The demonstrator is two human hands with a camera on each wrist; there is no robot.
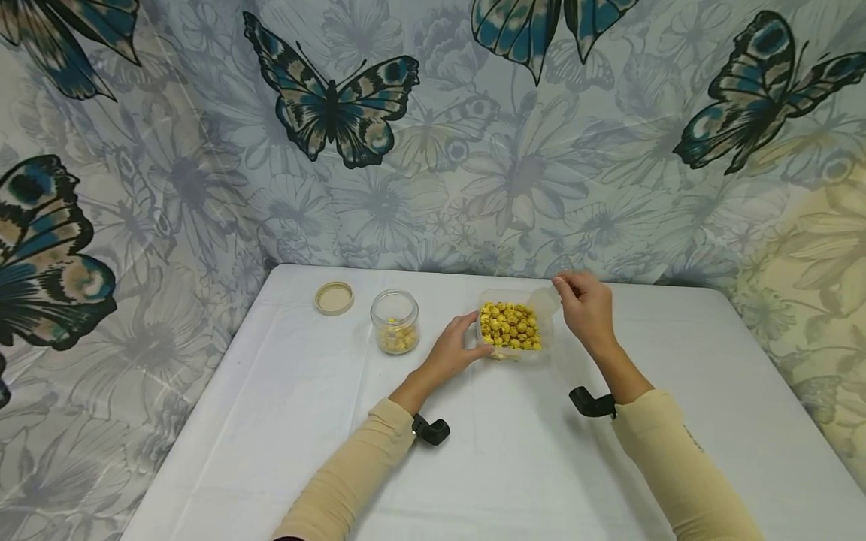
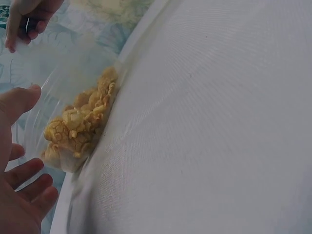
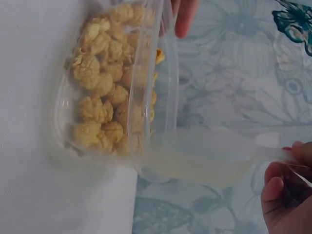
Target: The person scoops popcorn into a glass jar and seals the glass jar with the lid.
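Note:
A clear plastic container (image 1: 548,342) full of yellow caramel popcorn (image 1: 510,327) stands on the white table. My left hand (image 1: 452,347) holds its left side, the thumb at the near corner and the fingers along the wall. In the left wrist view the thumb (image 2: 25,101) overlaps the container's rim. My right hand (image 1: 587,306) pinches the handle of a translucent scoop (image 3: 209,158) just beyond the container's right side. The scoop's wide end overlaps the rim, and no popcorn shows in it.
A round glass jar (image 1: 395,306) with some popcorn at its bottom stands to the left of the container. Farther left lies a round jar lid (image 1: 334,298). Behind the table's back edge hangs a butterfly-print cloth (image 1: 433,195).

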